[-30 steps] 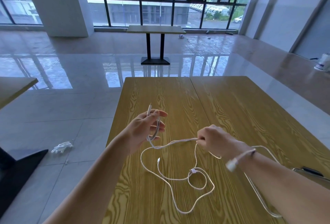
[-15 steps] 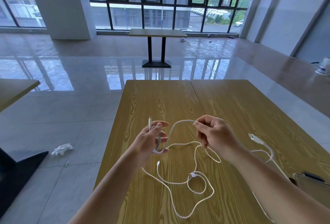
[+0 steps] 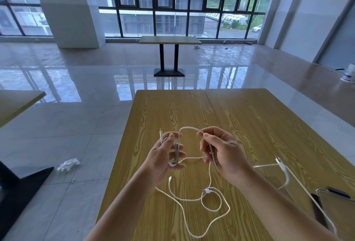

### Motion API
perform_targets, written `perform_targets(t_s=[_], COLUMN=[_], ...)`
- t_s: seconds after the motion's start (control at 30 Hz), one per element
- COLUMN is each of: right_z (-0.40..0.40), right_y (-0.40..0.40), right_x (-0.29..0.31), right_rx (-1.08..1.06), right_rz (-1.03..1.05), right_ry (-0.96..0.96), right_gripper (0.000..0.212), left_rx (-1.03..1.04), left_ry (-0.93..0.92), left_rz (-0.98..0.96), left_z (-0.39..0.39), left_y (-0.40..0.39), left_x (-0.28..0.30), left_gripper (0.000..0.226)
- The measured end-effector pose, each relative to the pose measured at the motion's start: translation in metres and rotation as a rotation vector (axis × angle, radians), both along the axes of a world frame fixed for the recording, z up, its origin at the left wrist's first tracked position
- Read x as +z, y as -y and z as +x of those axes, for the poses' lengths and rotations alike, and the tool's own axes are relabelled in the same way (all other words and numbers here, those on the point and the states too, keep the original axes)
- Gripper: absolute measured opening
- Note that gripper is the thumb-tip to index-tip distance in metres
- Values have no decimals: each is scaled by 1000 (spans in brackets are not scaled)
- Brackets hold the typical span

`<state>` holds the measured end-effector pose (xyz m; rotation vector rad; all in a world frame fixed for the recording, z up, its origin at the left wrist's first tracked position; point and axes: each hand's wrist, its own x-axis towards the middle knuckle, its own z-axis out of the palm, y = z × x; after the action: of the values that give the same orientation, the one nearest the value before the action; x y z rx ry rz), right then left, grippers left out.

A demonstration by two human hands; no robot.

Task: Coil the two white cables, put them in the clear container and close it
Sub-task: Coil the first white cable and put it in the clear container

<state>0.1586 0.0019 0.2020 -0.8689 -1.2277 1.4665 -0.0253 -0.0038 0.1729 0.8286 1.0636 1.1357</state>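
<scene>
Over the wooden table (image 3: 249, 125), both hands (image 3: 165, 156) hold white cable (image 3: 189, 128).

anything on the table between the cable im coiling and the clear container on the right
Only the second white cable: it lies across the table between the hands and the clear container, running up to its near edge. The left hand and right hand both grip the first cable.

White cables (image 3: 210, 201) on a yellow-brown, wood-grained table (image 3: 249, 117); glossy grey tiled floor (image 3: 76, 125); black-framed windows (image 3: 172, 6).
</scene>
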Motion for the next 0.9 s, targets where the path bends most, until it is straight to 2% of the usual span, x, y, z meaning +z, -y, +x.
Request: perform_targets(t_s=[0.2,0.47,0.53,0.67,0.9], right_z=[0,-3,-3,-1,13], right_y=[7,19,20,19,14], right_x=[-14,-22,-24,-29,-37], right_rx=[-35,81,91,100,115], right_rz=[78,103,91,117,96], right_ry=[160,398,414,437,529], right_gripper=[38,13,10,7,8], left_rx=[111,82,56,88,310], left_ry=[22,102,116,66,-89], left_rz=[25,40,53,82,147], left_z=[8,17,20,25,24], left_y=[-1,-1,0,-3,-13], left_x=[6,7,9,11,12], left_gripper=[38,53,47,12,17])
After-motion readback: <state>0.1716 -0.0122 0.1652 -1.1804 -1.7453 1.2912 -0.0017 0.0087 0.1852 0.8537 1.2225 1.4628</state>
